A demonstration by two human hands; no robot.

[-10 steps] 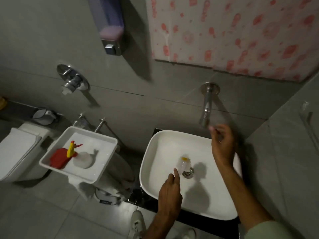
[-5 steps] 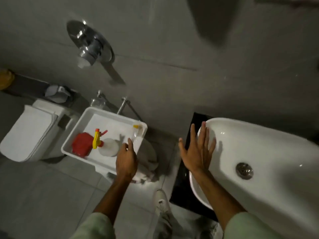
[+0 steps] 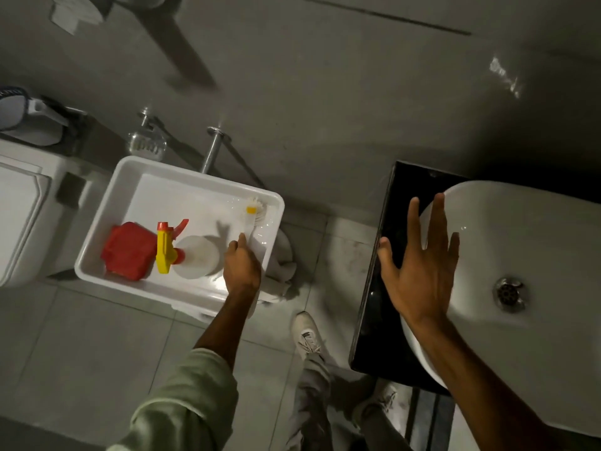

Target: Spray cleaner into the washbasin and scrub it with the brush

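The white washbasin [image 3: 536, 255] sits at the right on a black counter [image 3: 406, 203], its metal drain [image 3: 508, 290] showing. My right hand [image 3: 419, 268] hovers flat over the basin's left rim, fingers spread, holding nothing. At the left stands a white plastic tub [image 3: 107, 242]. Inside it lie a spray bottle [image 3: 185, 255] with a yellow and red trigger head, and a red object [image 3: 127, 250]. My left hand [image 3: 242, 265] is inside the tub, closed on the clear handle of the brush [image 3: 253, 213], whose white bristle head rests in the tub's far right corner.
A white toilet [image 3: 19, 209] stands at the far left. Metal taps [image 3: 213, 148] stick out of the grey wall behind the tub. My white shoe [image 3: 307, 332] stands on the grey floor tiles between tub and counter.
My view swung further left and down. My left hand lowered the brush into the tub, its head now resting in the far right corner. My right hand stayed spread over the basin's rim.
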